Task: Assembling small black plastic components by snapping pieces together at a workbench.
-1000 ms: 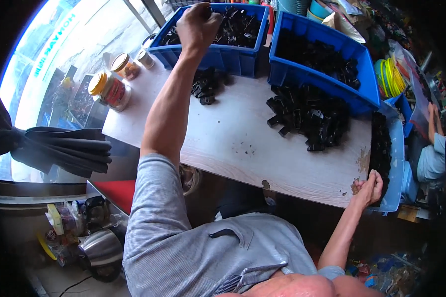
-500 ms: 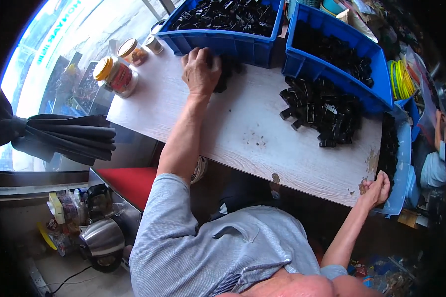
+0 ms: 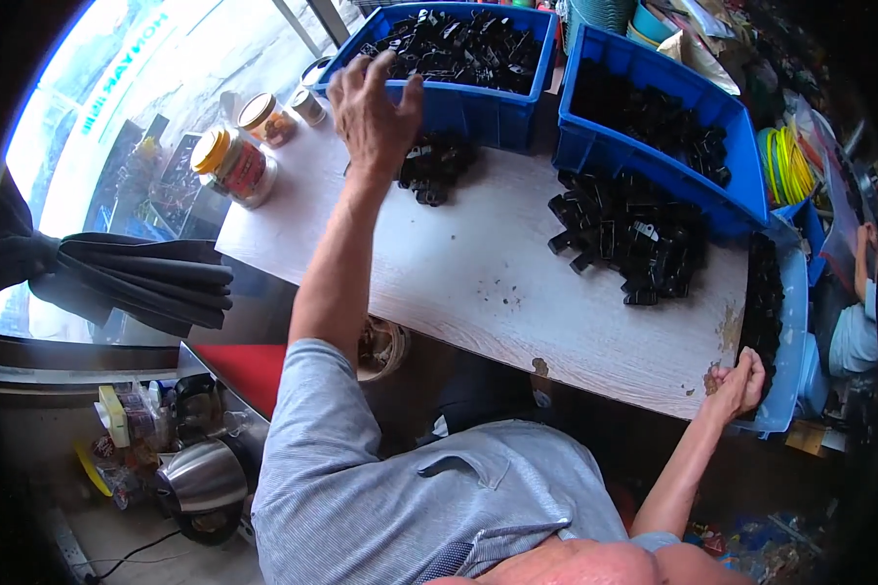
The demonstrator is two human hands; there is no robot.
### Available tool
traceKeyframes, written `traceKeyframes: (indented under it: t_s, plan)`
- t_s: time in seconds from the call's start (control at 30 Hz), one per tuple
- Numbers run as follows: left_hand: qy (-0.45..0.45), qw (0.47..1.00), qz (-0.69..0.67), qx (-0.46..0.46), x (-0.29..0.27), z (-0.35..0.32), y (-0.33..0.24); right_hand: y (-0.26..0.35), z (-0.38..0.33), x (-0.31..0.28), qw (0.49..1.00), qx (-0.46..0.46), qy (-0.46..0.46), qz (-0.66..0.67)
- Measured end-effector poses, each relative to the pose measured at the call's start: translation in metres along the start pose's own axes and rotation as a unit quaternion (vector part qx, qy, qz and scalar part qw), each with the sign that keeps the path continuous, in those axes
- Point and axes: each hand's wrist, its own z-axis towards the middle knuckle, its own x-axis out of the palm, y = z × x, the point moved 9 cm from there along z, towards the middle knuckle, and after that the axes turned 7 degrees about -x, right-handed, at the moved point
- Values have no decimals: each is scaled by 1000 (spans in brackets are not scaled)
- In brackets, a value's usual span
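Jars [image 3: 232, 164] left, blue bins [image 3: 478, 93] behind parts [image 3: 437, 166]

A pale wood-grain table [image 3: 517, 292] stands beside a bright window [image 3: 98, 127] that lets in daylight at the left. Below it, on the dim floor, a steel kettle [image 3: 200, 478] sits among clutter, with dark folded cloth [image 3: 146, 283] on the sill

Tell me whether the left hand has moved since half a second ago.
Yes. The left hand lay flat on the small pile of black parts; now it is lifted, fingers spread, toward the blue bin's front wall.
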Motion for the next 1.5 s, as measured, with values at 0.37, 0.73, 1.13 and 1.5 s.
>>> traceKeyframes:
  t_s: [0.37,0.73,1.13,1.5]
  plan:
    - [402,899,130,-116,165,69,95,1,-3,0,999,19,0,-30]
    - [342,930,131,-36,155,80,59,2,-6,3,997,65,-8,-33]
    - [387,916,91,-51,168,74,67,-23,14,-10,999,27,-2,-29]
    - [323,946,-30,-30,137,86,39,-11,10,-9,998,35,-10,-49]
